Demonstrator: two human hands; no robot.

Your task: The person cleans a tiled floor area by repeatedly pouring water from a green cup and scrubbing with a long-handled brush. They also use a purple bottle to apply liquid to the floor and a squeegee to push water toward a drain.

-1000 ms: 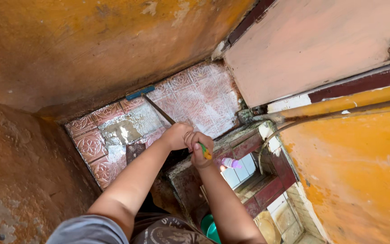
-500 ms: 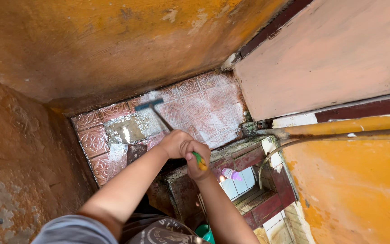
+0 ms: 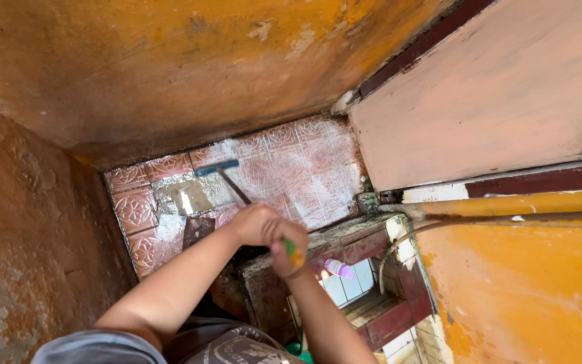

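Fingers of both hands curl tight around one long brush handle point(image 3: 237, 191): left hand point(image 3: 254, 224) lower down, right hand point(image 3: 285, 255) at its green-and-yellow top end. One blue brush head point(image 3: 215, 167) rests on wet, soapy patterned floor tiles point(image 3: 304, 168), near the orange wall point(image 3: 170, 67).

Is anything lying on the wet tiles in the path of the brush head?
Nothing visible does. The blue brush head rests on soapy patterned floor tiles, held by the left hand and right hand; a dark patch lies nearer the person.
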